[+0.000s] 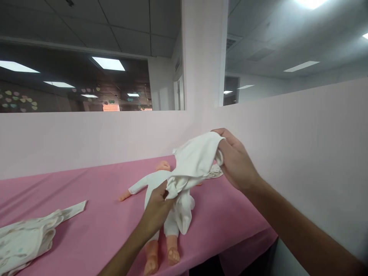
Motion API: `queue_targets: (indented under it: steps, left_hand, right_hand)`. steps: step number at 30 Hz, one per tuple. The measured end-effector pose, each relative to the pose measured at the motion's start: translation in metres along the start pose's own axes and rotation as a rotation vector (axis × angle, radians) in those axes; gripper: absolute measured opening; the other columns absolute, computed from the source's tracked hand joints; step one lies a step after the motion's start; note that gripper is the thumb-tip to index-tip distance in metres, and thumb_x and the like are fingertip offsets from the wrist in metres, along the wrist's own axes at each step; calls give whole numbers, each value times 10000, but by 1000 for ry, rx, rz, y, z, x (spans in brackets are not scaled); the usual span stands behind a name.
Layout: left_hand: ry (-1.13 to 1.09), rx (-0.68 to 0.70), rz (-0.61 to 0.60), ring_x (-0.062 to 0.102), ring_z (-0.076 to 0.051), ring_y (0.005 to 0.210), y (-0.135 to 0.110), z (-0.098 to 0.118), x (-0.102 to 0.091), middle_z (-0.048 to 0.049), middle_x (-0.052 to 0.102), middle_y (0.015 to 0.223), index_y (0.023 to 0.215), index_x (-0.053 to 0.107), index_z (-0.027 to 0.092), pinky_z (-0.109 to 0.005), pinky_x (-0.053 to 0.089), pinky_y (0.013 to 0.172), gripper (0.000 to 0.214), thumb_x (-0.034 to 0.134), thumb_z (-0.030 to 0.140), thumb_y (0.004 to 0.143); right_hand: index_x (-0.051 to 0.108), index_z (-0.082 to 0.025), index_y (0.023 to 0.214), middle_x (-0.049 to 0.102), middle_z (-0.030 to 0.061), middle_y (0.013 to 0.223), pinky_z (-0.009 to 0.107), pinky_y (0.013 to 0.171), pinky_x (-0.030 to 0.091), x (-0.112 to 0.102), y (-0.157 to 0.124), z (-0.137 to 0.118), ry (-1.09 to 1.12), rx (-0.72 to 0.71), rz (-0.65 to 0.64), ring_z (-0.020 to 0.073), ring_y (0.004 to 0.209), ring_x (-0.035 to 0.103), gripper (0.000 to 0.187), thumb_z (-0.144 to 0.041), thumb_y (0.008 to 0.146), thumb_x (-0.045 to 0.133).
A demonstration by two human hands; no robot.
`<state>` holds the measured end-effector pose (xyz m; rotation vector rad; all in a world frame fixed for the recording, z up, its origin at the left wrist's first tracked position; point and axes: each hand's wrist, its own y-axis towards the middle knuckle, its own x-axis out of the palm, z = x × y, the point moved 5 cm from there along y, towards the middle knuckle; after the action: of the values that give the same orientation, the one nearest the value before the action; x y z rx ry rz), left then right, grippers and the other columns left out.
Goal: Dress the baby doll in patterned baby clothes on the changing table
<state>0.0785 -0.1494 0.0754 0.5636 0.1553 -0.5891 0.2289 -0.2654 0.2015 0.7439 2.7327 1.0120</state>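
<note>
Pink cloth [86, 230] is covering the bench [235, 218], and above its right part a white garment [195, 159] is being held up in the air by both hands. Its upper end is being gripped by the right hand [237, 163], fingers closed around the bunched fabric. Its gathered lower part is being pinched by the left hand [156, 209], and a loose end is hanging down beside that hand. Directly beneath the garment a doll [149, 184] in a white suit is lying on the cloth, with its head towards the back wall, one arm stretched out to the left and bare feet towards the near edge. Just beyond the doll a small patterned cloth [215, 171] is lying flat. Well apart, at the left end, a pile of patterned baby clothes [25, 237] is resting. The bench is being enclosed at the back and right by pale pink partitions [301, 134]. Above the back one, ceiling lights are being reflected in a dark window [71, 84], and a white pillar [204, 57] is standing at the corner.
</note>
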Motion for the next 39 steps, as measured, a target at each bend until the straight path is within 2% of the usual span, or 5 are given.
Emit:
queue_targets:
  steps: [10, 17, 21, 31, 39]
  left_hand:
    - [146, -180, 163, 546, -132, 600, -17, 50, -90, 10, 648, 737, 955, 655, 210, -197, 405, 497, 373, 638, 521, 751]
    - [337, -28, -197, 577, -166, 735, -6, 71, -67, -3, 643, 803, 798, 623, 189, -232, 431, 615, 236, 602, 422, 768]
    - [449, 15, -313, 455, -117, 614, -5, 64, -57, 35, 544, 686, 720, 535, 192, -213, 317, 516, 183, 606, 358, 755]
    - [474, -115, -418, 520, -148, 701, -17, 41, -90, 0, 604, 825, 885, 615, 217, -223, 361, 575, 284, 588, 480, 784]
    - [594, -201, -349, 513, -147, 686, -41, 30, -127, 0, 580, 777, 802, 596, 206, -213, 349, 569, 351, 516, 546, 836]
  right_hand:
    - [617, -210, 842, 622, 26, 832, 334, 722, 475, -68, -3, 68, -366, 233, 100, 175, 778, 572, 170, -213, 795, 454]
    - [447, -279, 1367, 455, 83, 1398, 394, 975, 387, 14, -44, 77, -466, 253, -624, 283, 1261, 418, 681, -401, 742, 689]
    - [565, -229, 1153, 586, 11, 892, 259, 679, 413, 66, -54, 73, -228, 343, -838, 142, 794, 535, 461, -447, 764, 678]
    - [549, -199, 813, 446, -36, 709, 220, 534, 275, 63, -46, 88, -305, 342, -759, 90, 616, 373, 49, -231, 779, 562]
    - [626, -239, 950, 558, 13, 921, 230, 600, 329, 47, -57, 78, -511, 336, -818, 153, 792, 485, 335, -422, 690, 732]
